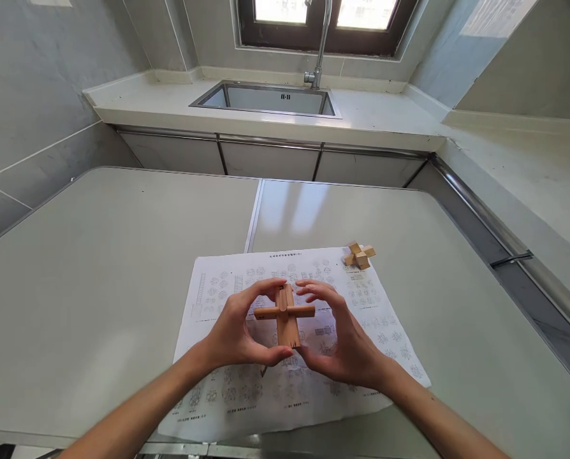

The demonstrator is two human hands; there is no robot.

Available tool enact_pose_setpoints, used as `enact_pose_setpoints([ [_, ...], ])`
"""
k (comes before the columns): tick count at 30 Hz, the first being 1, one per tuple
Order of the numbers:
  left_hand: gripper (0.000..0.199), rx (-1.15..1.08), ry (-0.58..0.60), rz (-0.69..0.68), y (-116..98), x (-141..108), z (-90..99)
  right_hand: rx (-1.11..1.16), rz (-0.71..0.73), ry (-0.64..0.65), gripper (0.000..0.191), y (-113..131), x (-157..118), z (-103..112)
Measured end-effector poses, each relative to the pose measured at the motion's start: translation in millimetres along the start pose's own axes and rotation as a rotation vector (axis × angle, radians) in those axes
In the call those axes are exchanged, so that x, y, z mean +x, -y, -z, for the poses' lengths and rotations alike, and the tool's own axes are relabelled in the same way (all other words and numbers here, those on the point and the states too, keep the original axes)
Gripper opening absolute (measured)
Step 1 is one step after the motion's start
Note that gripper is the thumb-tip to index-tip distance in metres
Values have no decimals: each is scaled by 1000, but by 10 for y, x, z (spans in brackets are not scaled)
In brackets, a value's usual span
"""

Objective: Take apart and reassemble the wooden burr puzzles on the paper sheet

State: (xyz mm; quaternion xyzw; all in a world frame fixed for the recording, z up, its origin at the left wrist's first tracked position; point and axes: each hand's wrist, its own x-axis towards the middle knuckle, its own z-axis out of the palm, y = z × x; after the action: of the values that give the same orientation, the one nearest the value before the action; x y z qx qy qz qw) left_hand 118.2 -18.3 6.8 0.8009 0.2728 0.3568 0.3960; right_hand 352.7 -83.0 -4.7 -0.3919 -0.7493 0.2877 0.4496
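Note:
A cross-shaped wooden burr puzzle (287, 325) is held up over a printed sheet (208, 408). My left hand (237, 328) grips it, with the thumb at its near end and the fingers at its far end. A thin wooden bar (301, 312) runs crosswise through the upright pieces. To the right is my right hand (340, 331), its thumb tip at the near end of the puzzle and its fingers curved apart from the wood. Under the hands, the sheet shows rows of small line diagrams.
A second, paler wooden burr puzzle (360, 255) sits at the sheet's far right corner. The sheet lies on a pale folding table (98, 274) with a centre seam. Beyond stand a counter (375, 111), a sink (266, 99) and a tap (321, 51).

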Motion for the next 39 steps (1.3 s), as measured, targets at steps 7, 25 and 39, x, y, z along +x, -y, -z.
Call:
enact_pose_setpoints([
  [7,100,33,81,39,26,-34,23,-57,-98,-59,9,-10,5,-19],
  [25,45,-239,-204,551,-64,99,37,1232,-891,-335,36,-170,182,214],
  [39,28,-226,-105,544,-113,140,77,1042,-904,15,31,-107,153,85],
])
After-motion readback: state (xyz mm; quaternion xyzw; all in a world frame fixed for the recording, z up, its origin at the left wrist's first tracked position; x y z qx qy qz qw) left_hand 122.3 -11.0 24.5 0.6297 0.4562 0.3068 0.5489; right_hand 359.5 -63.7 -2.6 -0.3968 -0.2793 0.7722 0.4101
